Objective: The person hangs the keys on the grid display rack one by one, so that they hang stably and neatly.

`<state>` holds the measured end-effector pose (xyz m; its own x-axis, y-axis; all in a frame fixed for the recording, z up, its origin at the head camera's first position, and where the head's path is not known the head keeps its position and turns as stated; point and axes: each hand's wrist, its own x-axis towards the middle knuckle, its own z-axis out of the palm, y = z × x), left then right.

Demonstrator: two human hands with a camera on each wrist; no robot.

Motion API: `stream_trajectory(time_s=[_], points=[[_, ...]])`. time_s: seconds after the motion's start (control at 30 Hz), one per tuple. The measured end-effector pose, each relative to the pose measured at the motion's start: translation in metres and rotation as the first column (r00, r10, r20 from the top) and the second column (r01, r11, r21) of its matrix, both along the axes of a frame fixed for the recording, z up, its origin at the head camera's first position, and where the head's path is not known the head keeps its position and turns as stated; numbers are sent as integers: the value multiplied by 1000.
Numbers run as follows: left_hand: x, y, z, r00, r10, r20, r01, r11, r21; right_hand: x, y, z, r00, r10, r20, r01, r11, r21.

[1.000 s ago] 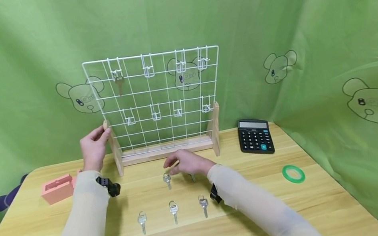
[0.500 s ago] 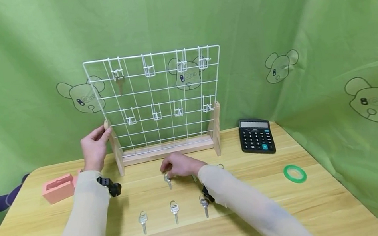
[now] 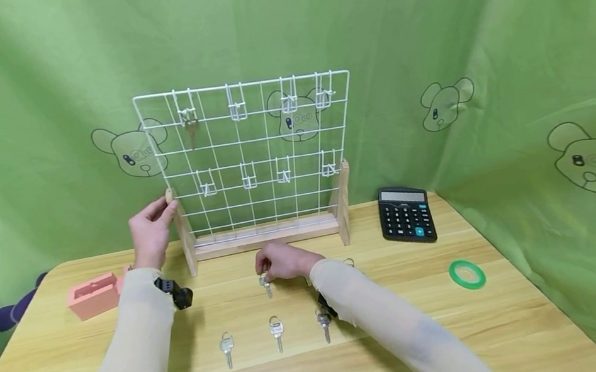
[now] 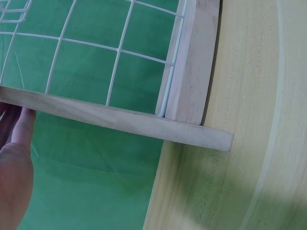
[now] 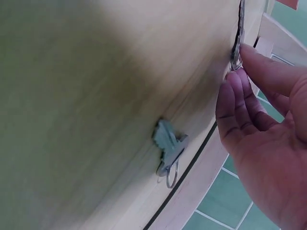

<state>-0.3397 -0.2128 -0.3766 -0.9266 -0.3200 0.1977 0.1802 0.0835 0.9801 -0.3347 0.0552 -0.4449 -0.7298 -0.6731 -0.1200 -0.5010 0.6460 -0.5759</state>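
Note:
In the head view my left hand (image 3: pixel 150 233) holds the left wooden upright (image 3: pixel 185 237) of a white wire grid rack (image 3: pixel 266 139) near its top; in the left wrist view its fingers lie along the wood. My right hand (image 3: pixel 287 260) is low over the table before the rack. Its thumb and fingers pinch the ring end of a silver key (image 5: pixel 238 33), whose blade points toward me. Another key (image 5: pixel 169 146) with a ring lies beside that hand, mostly covered by it in the head view. One key (image 3: pixel 191 132) hangs from the rack's upper left hook.
Three keys lie in a front row: a left key (image 3: pixel 227 348), a middle key (image 3: pixel 277 332) and a right key (image 3: pixel 324 323). A key ring (image 3: pixel 349 262) shows behind the right sleeve. A pink box (image 3: pixel 93 297), a calculator (image 3: pixel 407 215) and a green tape roll (image 3: pixel 467 274) flank the rack.
My right hand has moved slightly left and down onto the key, and its fingers have closed on the ring end. My left hand has stayed on the upright.

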Motion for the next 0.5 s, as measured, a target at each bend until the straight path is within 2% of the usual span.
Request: stream_trajectory(time_s=[0.27, 0.5], points=[[2, 0, 0, 1000, -15, 18, 15, 1000, -2, -2, 2, -3, 1000, 9, 7, -9, 1000, -12], [1, -3, -1, 1000, -24, 14, 24, 1000, 20, 0, 6, 5, 1000, -1, 17, 2, 999, -43]])
